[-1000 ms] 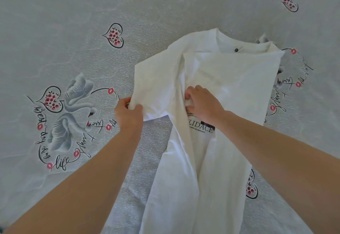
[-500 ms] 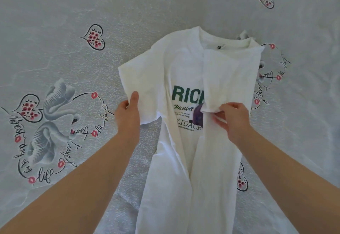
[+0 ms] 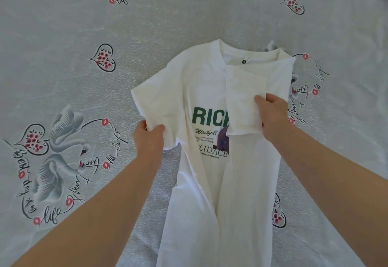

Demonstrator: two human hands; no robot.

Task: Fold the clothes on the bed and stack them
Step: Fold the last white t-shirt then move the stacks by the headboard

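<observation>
On the white T-shirt (image 3: 201,90) I read "RIC" in green, then "Westfall" and "LIDACE". On the bedsheet (image 3: 63,35) I read "best day of my life" in script.

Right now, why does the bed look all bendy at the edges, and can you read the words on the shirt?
Head view: the wide lens curves the bedsheet toward the edges; light is soft and even, no glare, only faint shadows. The white T-shirt is sharp: "RIC" and "Westfall" read clearly, the rest hidden under the folded sleeve held by the right hand. The left hand looks crisp too.
</observation>
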